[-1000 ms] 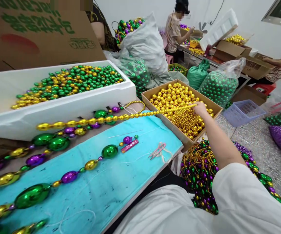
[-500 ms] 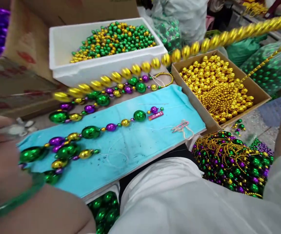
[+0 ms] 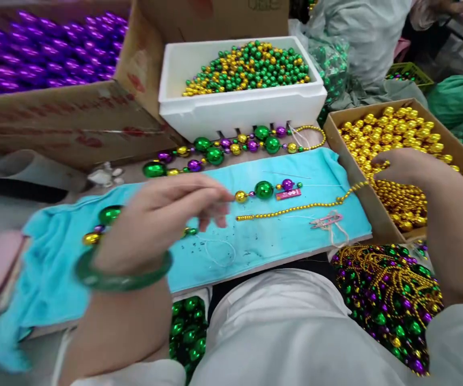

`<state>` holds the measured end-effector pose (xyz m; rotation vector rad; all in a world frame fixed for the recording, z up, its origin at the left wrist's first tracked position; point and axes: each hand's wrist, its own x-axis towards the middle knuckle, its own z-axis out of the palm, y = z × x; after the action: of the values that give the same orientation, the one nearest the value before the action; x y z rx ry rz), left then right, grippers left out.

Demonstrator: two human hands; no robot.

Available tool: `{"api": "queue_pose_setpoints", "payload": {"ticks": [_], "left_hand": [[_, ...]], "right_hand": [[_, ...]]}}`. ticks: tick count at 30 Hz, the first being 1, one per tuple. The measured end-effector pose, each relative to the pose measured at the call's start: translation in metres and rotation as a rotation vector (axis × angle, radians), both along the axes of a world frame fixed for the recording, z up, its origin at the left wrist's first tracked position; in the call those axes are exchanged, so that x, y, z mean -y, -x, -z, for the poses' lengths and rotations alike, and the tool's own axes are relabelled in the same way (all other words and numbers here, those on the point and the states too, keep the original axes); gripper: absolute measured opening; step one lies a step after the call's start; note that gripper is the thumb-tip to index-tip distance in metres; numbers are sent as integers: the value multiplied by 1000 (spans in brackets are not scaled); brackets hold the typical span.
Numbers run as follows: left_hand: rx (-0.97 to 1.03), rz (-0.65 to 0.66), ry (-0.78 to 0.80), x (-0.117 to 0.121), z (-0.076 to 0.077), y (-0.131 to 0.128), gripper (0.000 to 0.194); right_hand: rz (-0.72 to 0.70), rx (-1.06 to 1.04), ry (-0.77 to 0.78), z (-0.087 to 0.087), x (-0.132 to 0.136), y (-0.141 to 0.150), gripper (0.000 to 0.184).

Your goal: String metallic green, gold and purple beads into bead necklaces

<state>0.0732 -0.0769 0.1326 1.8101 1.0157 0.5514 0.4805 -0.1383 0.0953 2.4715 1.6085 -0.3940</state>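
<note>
My left hand (image 3: 171,209), wearing a green bangle (image 3: 122,273), hovers over the bead strand on the cloth, hiding its middle. Its fingers are loosely bent and apart, and I see nothing held in them. At the gold-bead box my right hand (image 3: 404,163) curves over the near side, thumb and fingers apart around a gap. A string of small gold beads (image 3: 296,210) lies across the turquoise cloth (image 3: 255,246) and runs up to the box edge. Above it rest a large green bead (image 3: 263,190), a purple bead (image 3: 287,184) and a small pink label (image 3: 288,194).
A white foam box (image 3: 239,115) of green and gold beads stands behind the cloth. The carton (image 3: 143,69) at left holds purple beads; a cardboard box (image 3: 384,222) at right holds gold ones. Pink clippers (image 3: 326,221) lie near the front edge. Finished-looking strands (image 3: 388,289) pile at lower right.
The gold string, raised across the view before, now lies on the cloth. My left hand has moved right over the bead strand, and my right hand has come into view at the gold-bead box.
</note>
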Motion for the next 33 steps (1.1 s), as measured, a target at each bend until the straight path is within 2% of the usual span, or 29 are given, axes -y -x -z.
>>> {"api": "queue_pose_setpoints", "payload": {"ticks": [2, 5, 8, 10, 12, 14, 17, 20, 22, 24, 26, 28, 30, 33], "left_hand": [[-47, 94, 133, -4, 9, -23, 21], [-65, 162, 338, -13, 35, -50, 20], [-25, 169, 464, -20, 59, -65, 17], [9, 172, 543, -24, 70, -69, 15], [33, 188, 629, -27, 78, -69, 14], [54, 199, 692, -31, 85, -65, 15], [85, 181, 733, -34, 96, -57, 20], [117, 109, 732, -33, 111, -49, 24], [140, 47, 721, -29, 120, -46, 24], [151, 4, 706, -22, 126, -45, 24], [150, -11, 682, -13, 129, -46, 23], [152, -16, 659, -4, 129, -48, 23], [159, -26, 647, 4, 128, -50, 24], [163, -56, 641, 11, 126, -49, 26]], "right_hand": [[-86, -157, -154, -3, -9, 36, 29], [-277, -663, -404, -1, -19, 104, 23], [-380, -947, -444, 18, -27, 158, 19], [-341, -1041, -510, 35, -31, 179, 13], [-256, -1115, -596, 51, -34, 188, 7], [-161, -1221, -618, 61, -33, 189, 10], [19, -1473, -591, 64, -28, 179, 16], [210, -1594, -710, 63, -19, 156, 26], [225, -1545, -747, 67, -17, 135, 32], [171, -1422, -722, 77, -21, 114, 33], [141, -1155, -702, 91, -33, 97, 31], [132, -737, -667, 105, -50, 87, 20], [76, -426, -564, 113, -68, 84, 17], [-43, -266, -395, 113, -83, 89, 20]]}}
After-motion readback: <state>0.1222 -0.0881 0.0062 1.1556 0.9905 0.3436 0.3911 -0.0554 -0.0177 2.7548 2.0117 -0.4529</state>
